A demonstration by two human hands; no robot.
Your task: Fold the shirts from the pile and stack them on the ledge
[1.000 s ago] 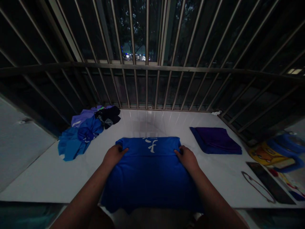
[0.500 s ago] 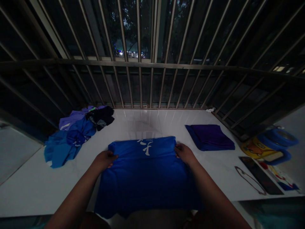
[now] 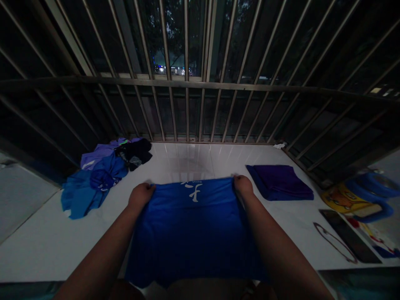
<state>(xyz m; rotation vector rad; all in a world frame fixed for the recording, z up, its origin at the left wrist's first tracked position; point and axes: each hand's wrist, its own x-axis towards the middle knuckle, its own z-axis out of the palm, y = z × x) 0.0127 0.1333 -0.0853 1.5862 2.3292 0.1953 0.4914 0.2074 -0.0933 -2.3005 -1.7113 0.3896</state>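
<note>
A blue shirt (image 3: 196, 229) with white lettering lies spread in front of me, its lower part hanging over the ledge's near edge. My left hand (image 3: 140, 196) is closed on its far left corner. At the far right corner, my right hand (image 3: 243, 185) pinches the cloth. Between the two hands the far edge is drawn straight, and the white print sits near that edge. Just beyond my right hand rests a folded stack of purple and dark blue cloth (image 3: 283, 181).
Rumpled clothes (image 3: 103, 171) in blue, purple and black are heaped at the left on the white tiled ledge (image 3: 34, 254). At the right are a yellow and blue container (image 3: 350, 196), a dark flat phone-like slab (image 3: 350, 235) and a looped cord (image 3: 334, 241). Metal bars (image 3: 203, 86) stand behind.
Both hands have shifted to the shirt's far corners and moved slightly away from me. The far edge is now pulled straighter. The view has turned a little left.
</note>
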